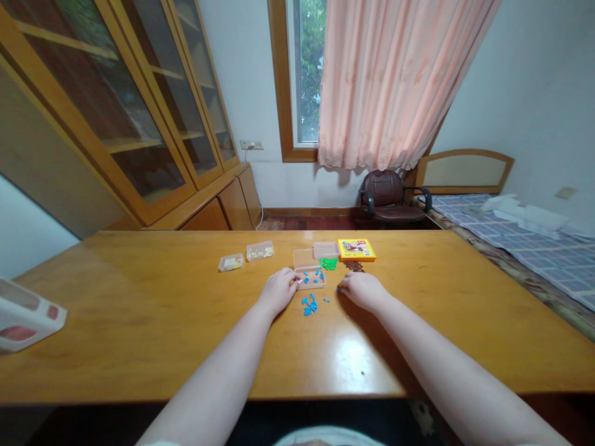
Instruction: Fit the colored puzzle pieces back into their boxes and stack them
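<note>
Blue pieces (309, 305) lie loose on the table (139, 347) and in a clear box (303, 259); my left hand (277, 291) sits narrow at its edge, my right hand (360, 291) narrow by the pieces, neither grip readable, so I'd pinch slowly.

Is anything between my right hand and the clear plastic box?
Nothing visible: the right hand has only bare table between it and the clear plastic box. The loose blue pieces lie nearer you than that gap.

The wooden table (441, 334) held two small clear boxes (245, 257), an open clear box (307, 269), a yellow box (356, 249), loose blue pieces (309, 305), green pieces (328, 264), brown pieces (354, 266), and a white case (28, 316) at its left edge.
</note>
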The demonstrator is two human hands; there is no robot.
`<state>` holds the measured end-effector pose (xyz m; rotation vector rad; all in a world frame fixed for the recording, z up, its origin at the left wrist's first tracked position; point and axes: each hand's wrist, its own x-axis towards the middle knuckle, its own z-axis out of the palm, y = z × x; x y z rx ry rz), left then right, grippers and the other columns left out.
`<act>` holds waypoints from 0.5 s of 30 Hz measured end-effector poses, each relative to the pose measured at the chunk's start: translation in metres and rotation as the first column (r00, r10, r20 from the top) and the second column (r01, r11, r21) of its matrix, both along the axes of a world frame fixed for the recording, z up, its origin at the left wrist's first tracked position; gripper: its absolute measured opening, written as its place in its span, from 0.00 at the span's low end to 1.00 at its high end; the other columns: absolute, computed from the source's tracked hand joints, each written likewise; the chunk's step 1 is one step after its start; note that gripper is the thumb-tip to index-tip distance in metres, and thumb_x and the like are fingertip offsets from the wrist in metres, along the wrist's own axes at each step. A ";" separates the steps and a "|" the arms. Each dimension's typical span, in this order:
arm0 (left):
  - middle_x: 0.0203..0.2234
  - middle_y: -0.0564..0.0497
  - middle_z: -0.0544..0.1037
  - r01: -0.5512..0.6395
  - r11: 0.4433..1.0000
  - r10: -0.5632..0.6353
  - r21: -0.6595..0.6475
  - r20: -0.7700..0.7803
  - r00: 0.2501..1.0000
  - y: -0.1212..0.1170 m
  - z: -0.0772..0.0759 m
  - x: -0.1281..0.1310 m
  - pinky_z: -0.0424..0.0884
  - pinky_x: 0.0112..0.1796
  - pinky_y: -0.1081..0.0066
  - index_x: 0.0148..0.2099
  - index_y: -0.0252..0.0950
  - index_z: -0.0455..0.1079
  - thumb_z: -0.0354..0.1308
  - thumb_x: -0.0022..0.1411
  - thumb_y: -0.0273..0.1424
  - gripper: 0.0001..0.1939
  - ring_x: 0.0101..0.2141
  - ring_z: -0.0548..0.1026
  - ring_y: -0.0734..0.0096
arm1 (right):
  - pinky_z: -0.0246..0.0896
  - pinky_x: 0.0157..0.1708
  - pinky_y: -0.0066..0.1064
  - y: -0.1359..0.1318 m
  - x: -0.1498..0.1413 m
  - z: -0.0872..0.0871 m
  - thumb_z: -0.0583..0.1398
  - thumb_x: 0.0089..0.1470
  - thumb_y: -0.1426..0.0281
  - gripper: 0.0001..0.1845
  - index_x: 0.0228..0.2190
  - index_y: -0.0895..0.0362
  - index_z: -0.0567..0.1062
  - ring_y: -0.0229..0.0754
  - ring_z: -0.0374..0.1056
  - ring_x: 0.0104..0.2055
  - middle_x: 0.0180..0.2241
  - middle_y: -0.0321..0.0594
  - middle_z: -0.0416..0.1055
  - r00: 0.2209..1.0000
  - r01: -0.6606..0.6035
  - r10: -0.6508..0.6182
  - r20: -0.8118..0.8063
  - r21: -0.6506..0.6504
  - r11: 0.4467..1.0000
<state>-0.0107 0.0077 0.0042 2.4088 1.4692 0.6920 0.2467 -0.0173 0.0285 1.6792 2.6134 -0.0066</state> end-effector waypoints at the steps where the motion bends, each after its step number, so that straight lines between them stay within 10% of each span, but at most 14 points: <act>1: 0.37 0.49 0.73 -0.009 1.000 0.009 -0.002 0.006 1.000 0.001 -0.001 0.001 0.66 0.43 0.69 0.39 0.37 0.73 0.52 0.61 0.29 0.09 0.40 0.71 0.68 | 0.61 0.34 0.30 -0.001 0.000 -0.003 0.52 0.58 0.68 0.15 0.34 0.55 0.79 0.44 0.70 0.37 0.35 0.44 0.74 1.000 -0.018 0.018 0.015 0.009 1.000; 15: 0.38 0.50 0.73 0.069 0.997 -0.070 0.026 0.036 0.997 -0.006 0.000 0.002 0.66 0.44 0.69 0.43 0.40 0.73 0.51 0.62 0.29 0.10 0.41 0.71 0.69 | 0.59 0.31 0.31 -0.013 -0.020 -0.019 0.51 0.59 0.72 0.14 0.31 0.60 0.76 0.44 0.69 0.31 0.29 0.46 0.72 0.981 -0.171 0.162 0.112 0.083 0.982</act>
